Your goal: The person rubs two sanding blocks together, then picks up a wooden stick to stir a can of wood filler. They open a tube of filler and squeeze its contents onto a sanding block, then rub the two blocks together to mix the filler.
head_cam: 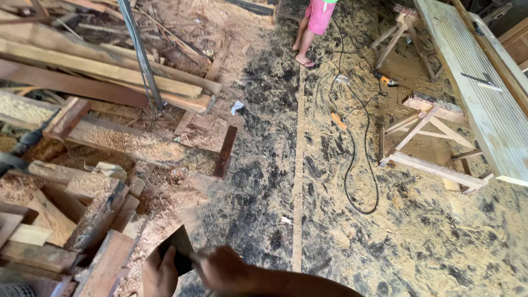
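Note:
At the bottom edge of the head view, both my hands hold a small dark flat piece [177, 246] with a pointed top. My left hand [159, 273] grips its lower left side. My right hand [220, 268] closes on its right side, with my forearm running off to the lower right. Just left of my hands lie stacked reddish wood offcuts [99, 242] covered in sawdust.
Sawdust covers the dark floor [418, 236]. Long planks [99, 69] pile up at the left. A wide pale board [484, 93] rests on wooden sawhorses [429, 137] at the right. A black cable [363, 165] loops across the floor. Another person's bare legs [305, 41] stand far ahead.

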